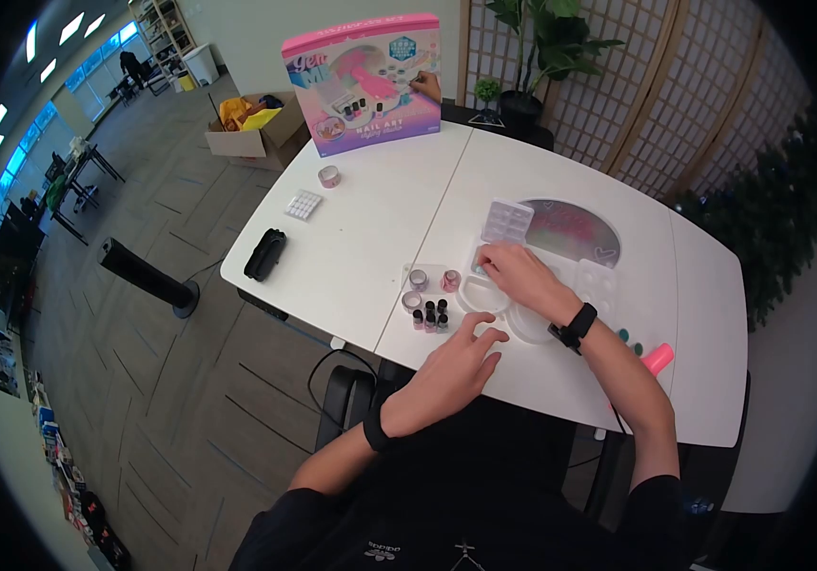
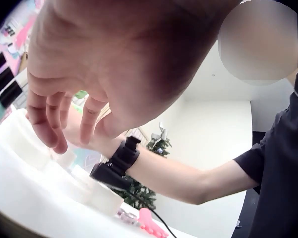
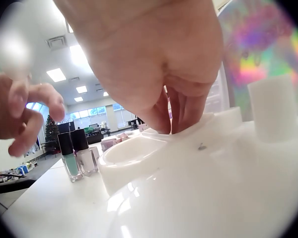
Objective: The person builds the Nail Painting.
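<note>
My right hand (image 1: 522,274) reaches down over the back left part of a glossy white molded tray (image 1: 529,329). In the right wrist view, its thumb and fingers come close together and dip behind a raised rim; the fingertips are hidden, and I cannot tell whether they pinch anything. My left hand (image 1: 451,369) hovers in front of the tray, palm down, fingers loosely bent with nothing between them. Several small nail polish bottles (image 1: 430,320) with black caps stand left of the tray. Beside them sit small round jars (image 1: 418,280), one with pink contents (image 1: 450,281).
Behind the tray are a clear compartment case (image 1: 508,221) and a shiny arched panel (image 1: 575,231). A pink object (image 1: 657,359) lies at the right. Toward the far left stand a nail art box (image 1: 361,90), a jar (image 1: 329,176) and a black case (image 1: 265,254).
</note>
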A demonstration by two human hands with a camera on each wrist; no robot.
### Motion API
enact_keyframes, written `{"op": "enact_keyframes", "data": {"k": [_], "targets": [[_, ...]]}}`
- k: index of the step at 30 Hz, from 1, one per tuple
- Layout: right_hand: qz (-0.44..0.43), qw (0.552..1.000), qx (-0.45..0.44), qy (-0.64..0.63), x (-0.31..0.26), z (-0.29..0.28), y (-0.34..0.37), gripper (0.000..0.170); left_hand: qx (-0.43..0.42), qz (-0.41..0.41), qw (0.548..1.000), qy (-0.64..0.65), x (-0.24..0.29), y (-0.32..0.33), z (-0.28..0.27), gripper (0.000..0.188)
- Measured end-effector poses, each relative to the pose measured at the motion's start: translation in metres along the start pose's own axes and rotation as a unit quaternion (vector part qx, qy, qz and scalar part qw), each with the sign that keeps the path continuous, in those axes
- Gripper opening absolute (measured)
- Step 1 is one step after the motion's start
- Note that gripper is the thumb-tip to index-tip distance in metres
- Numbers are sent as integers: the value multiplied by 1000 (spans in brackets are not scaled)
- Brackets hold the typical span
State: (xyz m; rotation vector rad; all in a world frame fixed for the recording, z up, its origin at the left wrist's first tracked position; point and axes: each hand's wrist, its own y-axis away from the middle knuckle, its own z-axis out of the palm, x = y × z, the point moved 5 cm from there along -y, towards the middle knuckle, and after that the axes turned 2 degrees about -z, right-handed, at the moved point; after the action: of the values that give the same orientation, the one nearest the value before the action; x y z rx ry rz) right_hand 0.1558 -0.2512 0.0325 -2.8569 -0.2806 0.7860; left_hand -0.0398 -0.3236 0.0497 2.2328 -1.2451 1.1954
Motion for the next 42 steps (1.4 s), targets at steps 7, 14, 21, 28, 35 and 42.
{"op": "enact_keyframes", "data": {"k": [7,14,21,28,35,42], "targets": [[-15,1000,-8,15,-3,-2,0,13,121,17,992,-12,-13,-8,-72,22],[7,1000,3,26,0,-1,0,14,61,14,995,-73,-58,-41,-106,33],[-4,1000,-10,21,-4,-4,-1,15,-63,48,987,-138,-81,-79,-95,39],[7,999,5,32,-2,-9,1,16,-105,54,973,-198,-92,-97,-80,34],[16,997,-13,79,1,-2,2,18,-98,60,970,-212,-91,-100,-74,29],[13,997,-27,69,1,-1,2,20,-101,61,968,-221,-91,-100,-73,25]]}}
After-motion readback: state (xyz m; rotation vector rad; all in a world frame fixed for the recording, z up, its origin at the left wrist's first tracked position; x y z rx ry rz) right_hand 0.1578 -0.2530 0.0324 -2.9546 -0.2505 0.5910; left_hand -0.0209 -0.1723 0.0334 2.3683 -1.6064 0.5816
